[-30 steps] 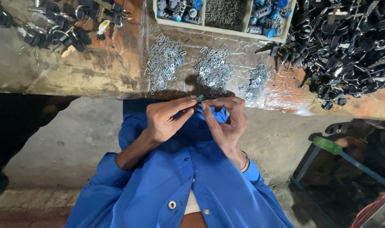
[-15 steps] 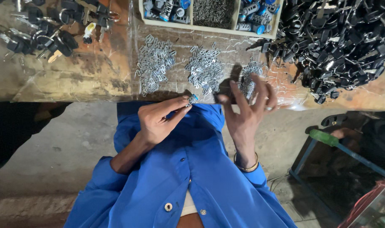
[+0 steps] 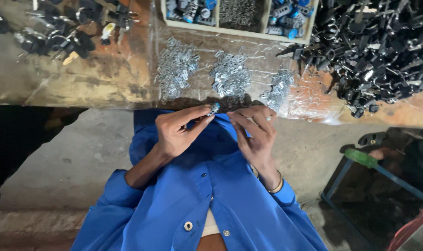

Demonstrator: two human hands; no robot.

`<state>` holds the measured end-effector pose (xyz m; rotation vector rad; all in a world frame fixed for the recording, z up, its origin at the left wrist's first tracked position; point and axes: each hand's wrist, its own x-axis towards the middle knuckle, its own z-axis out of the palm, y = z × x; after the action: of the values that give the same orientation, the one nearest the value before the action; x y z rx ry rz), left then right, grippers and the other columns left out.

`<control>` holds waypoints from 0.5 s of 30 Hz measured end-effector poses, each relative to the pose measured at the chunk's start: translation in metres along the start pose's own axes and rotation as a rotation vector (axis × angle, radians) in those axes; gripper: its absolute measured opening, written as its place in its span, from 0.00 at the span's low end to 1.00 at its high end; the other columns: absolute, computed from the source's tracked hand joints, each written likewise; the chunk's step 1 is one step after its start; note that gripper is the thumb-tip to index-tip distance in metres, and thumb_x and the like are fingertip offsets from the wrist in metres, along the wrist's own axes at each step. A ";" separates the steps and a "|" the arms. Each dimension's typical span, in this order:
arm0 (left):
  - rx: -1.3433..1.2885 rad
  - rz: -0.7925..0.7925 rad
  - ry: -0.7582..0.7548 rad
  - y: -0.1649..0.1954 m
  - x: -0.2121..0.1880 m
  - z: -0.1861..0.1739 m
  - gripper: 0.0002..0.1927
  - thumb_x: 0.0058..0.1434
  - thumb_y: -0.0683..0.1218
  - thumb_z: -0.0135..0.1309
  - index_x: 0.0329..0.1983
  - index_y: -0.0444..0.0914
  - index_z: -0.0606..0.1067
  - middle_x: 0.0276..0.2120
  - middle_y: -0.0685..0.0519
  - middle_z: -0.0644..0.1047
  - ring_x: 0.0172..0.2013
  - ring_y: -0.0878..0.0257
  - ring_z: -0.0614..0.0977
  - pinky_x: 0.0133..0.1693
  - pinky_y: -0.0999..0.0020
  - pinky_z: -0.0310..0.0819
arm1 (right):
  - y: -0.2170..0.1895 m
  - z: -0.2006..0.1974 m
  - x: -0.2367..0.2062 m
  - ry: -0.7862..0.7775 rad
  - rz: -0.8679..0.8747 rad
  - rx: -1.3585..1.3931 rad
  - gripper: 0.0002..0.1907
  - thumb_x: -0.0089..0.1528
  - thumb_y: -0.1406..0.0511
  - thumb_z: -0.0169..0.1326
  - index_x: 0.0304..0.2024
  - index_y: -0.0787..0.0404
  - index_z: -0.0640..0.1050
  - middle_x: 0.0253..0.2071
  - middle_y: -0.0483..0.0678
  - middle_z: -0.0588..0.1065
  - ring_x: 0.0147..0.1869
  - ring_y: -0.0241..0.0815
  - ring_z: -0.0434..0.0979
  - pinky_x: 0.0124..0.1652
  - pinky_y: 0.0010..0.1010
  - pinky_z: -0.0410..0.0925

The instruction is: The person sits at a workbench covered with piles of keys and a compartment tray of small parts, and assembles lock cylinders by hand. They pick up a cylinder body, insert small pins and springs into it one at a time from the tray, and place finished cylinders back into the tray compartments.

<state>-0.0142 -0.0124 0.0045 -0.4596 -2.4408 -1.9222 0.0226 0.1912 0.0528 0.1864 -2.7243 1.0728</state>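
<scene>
Pinching a small blue-and-silver cylinder part (image 3: 214, 108) at the tips of the left hand (image 3: 176, 135), thumb and forefinger closed tight around it, just below the bench edge (image 3: 81, 95). Hovering just at three o'clock of it with the right hand (image 3: 253, 135), fingers loosely curled and half open; holding perhaps a tiny metal piece at the fingertips, though too small to tell. Looking light, rigid and smooth, likely slippery, so best taken by its sides between two fingertips, close to the body. Lying on clear plastic sheet (image 3: 309, 104) at twelve o'clock of the hands: three heaps of small silver clips (image 3: 230, 76). Sitting further at twelve, a divided wooden tray (image 3: 241, 32); at two o'clock, a big pile of black parts (image 3: 378, 46).
</scene>
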 end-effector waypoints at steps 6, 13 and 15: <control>0.008 0.047 -0.021 -0.002 0.000 -0.005 0.13 0.60 0.37 0.67 0.48 0.35 0.81 0.47 0.48 0.83 0.44 0.59 0.88 0.42 0.69 0.84 | -0.019 0.019 0.009 0.054 0.108 0.143 0.12 0.59 0.72 0.67 0.43 0.59 0.80 0.39 0.44 0.80 0.43 0.40 0.75 0.53 0.33 0.59; 0.054 0.139 -0.057 -0.006 0.002 -0.011 0.12 0.59 0.36 0.67 0.47 0.33 0.82 0.46 0.46 0.84 0.39 0.58 0.88 0.39 0.69 0.83 | -0.021 0.012 0.020 -0.117 0.126 0.016 0.14 0.55 0.68 0.71 0.41 0.54 0.80 0.36 0.41 0.79 0.39 0.36 0.72 0.54 0.34 0.57; 0.087 0.173 -0.019 -0.006 0.003 -0.017 0.11 0.59 0.37 0.69 0.45 0.34 0.82 0.44 0.47 0.84 0.39 0.59 0.88 0.38 0.68 0.83 | -0.022 0.012 0.030 -0.137 0.058 -0.051 0.14 0.56 0.64 0.73 0.42 0.50 0.82 0.40 0.40 0.79 0.45 0.37 0.74 0.54 0.35 0.56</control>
<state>-0.0212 -0.0293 0.0038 -0.6645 -2.3939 -1.7458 -0.0042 0.1661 0.0656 0.1803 -2.8919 1.0402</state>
